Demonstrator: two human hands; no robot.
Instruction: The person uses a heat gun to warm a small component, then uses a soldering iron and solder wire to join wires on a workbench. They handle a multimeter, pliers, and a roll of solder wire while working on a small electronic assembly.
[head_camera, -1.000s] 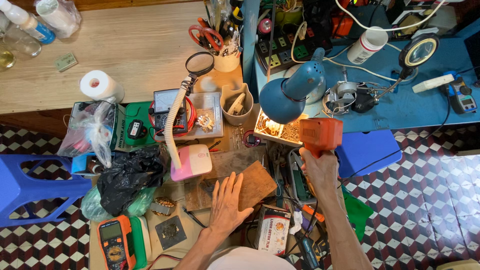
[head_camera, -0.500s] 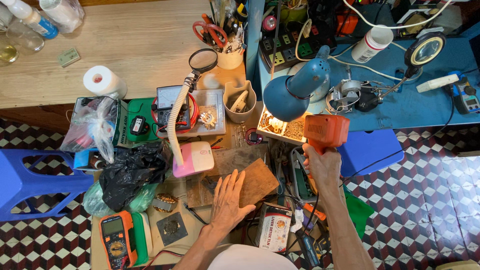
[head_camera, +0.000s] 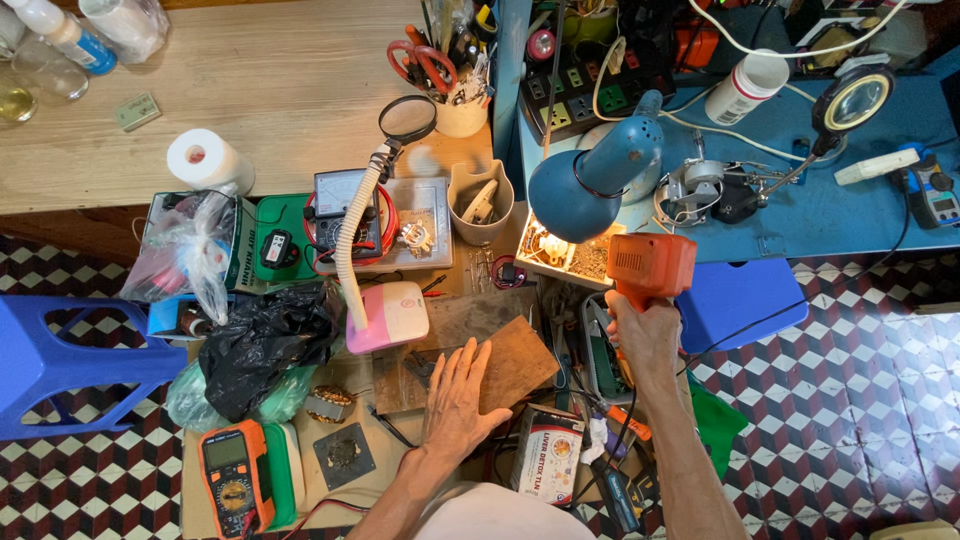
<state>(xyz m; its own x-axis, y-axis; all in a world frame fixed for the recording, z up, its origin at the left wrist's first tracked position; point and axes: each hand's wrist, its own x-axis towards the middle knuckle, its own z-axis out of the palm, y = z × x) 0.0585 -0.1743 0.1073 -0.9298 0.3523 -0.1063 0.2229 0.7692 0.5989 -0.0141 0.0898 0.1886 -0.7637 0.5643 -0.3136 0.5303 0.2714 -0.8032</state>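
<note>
— Since a second ago our right hand (head_camera: 645, 335) has carried the orange power tool (head_camera: 650, 265) a little higher, closer to the blue desk lamp (head_camera: 590, 180). See it the same way?

— We do. That hand is clenched round the tool's grip, the orange body sitting just below the lamp's shade and beside the small lit tray of parts (head_camera: 560, 255).

— And our left hand (head_camera: 460, 400)?

— Spread flat, fingers wide, pressing on the brown wooden board (head_camera: 510, 360) — holding nothing, just lying on it. It has barely shifted.

— Where does the board lie against the lamp?

— Below the lamp and a bit to its left, on the cluttered bench (head_camera: 250, 90), with the pink-based magnifier lamp (head_camera: 385, 310) just to the board's left.

— Anything else near?

— An orange multimeter (head_camera: 232, 475) well to the left of the board, and a black plastic bag (head_camera: 260, 340) above it — both apart from our hands.
</note>
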